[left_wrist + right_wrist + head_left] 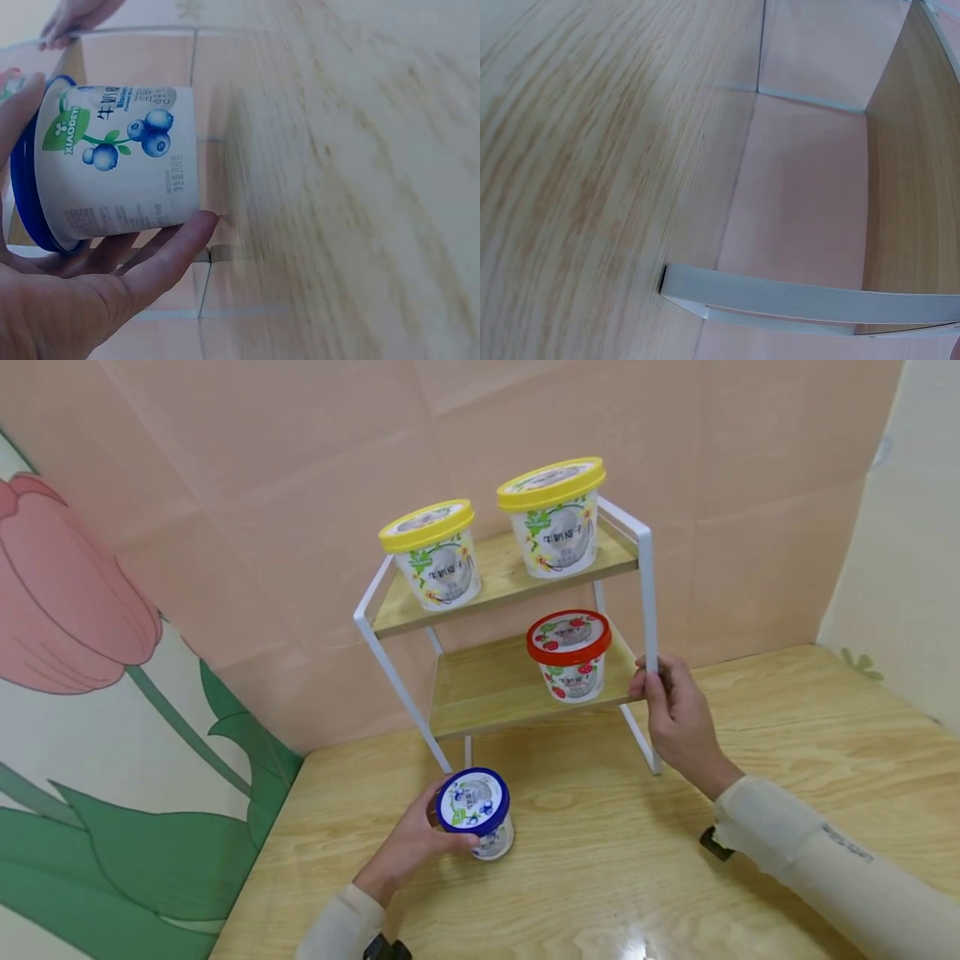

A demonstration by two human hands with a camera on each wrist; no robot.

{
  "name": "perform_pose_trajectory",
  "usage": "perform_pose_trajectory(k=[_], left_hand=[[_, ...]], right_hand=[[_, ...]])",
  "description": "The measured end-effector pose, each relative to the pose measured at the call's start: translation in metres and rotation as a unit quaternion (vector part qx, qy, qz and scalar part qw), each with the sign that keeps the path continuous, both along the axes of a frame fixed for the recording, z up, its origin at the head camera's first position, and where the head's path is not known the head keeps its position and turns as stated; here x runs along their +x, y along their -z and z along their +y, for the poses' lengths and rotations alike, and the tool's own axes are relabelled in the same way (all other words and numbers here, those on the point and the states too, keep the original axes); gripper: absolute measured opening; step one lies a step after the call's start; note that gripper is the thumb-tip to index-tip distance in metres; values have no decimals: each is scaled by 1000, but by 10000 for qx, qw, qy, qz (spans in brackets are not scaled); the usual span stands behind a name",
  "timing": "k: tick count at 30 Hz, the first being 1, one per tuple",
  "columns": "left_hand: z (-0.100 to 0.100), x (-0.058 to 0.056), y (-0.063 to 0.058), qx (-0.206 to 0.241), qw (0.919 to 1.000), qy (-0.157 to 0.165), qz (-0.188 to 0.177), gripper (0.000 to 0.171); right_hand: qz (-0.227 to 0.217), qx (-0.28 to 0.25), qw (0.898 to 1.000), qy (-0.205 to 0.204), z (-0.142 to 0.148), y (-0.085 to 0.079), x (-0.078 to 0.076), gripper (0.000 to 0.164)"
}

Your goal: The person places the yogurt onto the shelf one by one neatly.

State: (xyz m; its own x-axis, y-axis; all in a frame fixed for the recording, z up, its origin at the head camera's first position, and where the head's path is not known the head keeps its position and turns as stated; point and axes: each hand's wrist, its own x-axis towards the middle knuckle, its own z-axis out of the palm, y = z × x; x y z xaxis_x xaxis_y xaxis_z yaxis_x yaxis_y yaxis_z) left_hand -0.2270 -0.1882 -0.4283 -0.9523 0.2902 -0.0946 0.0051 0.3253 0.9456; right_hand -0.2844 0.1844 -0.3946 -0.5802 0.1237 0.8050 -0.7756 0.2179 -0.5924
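In the head view my left hand [411, 843] grips a white tub with a blue lid [474, 802], low in front of the rack's left leg. Blueberries are printed on the tub [124, 157] in the left wrist view, where the thumb lies by the lid and the fingers reach along the wall. My right hand [682, 718] pinches the white metal frame [647, 602] at the rack's right side, level with the lower shelf. On that lower shelf [487, 689] stands a red-lidded tub [570, 656], left of the right hand.
Two yellow-lidded tubs [442, 560] [555, 518] stand on the upper wooden shelf [498, 556]. The rack rests on a wood-grain table [585, 827] against a pink backdrop [300, 527]. A tulip-printed panel [75, 585] borders the left side.
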Motion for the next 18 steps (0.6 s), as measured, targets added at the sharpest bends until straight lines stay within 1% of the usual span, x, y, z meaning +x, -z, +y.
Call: perform_pose_trajectory(k=[4,9,11,18], left_hand=[[0,2,-3,56,10000,-56,34,97],[0,5,-7,209,9993,-272,167,94],[-1,6,-10,265,9989,-309,229,94],[-3,4,-22,506,9978,-424,95,94]], right_hand=[[18,-10,10000,-18,0,0,1,20],[-28,-10,10000,-28,0,0,1,20],[-28,-15,10000,-43,0,0,1,20],[-3,-5,10000,-81,0,-1,1,20]])
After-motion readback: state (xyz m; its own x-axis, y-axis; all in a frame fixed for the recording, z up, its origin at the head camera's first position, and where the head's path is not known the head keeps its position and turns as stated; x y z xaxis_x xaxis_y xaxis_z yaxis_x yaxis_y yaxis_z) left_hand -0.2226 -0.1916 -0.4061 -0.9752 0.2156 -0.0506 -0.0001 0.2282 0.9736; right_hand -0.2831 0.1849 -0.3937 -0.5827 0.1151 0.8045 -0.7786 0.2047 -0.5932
